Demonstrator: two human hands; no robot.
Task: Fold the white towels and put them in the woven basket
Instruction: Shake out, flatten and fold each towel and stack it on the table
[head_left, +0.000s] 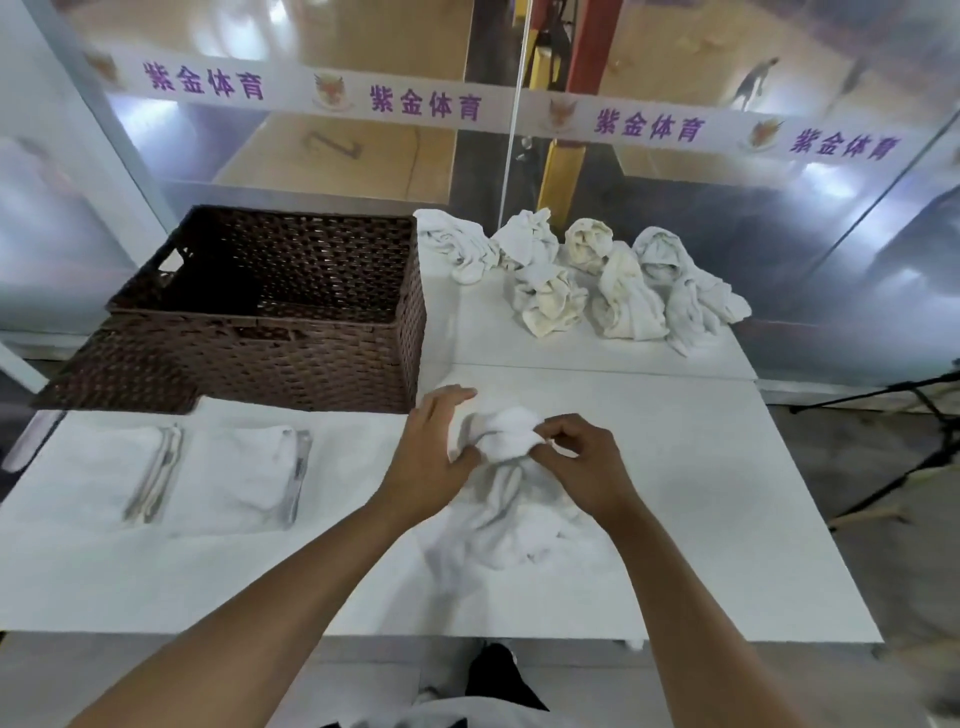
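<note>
A crumpled white towel (506, 488) lies on the white table (701, 519) in front of me. My left hand (431, 457) grips its upper left side, thumb tucked into the cloth. My right hand (582, 462) pinches the bunched top of the same towel with curled fingers. Two folded white towels (104, 467) (249, 473) lie side by side at the table's left. The dark brown woven basket (291, 358) stands behind them, and nothing shows inside it.
Several crumpled white and cream towels (587, 275) are heaped at the far right of the table, against a glass wall with a printed band. A black tripod (904, 457) stands on the floor to the right. The table's front edge is near my body.
</note>
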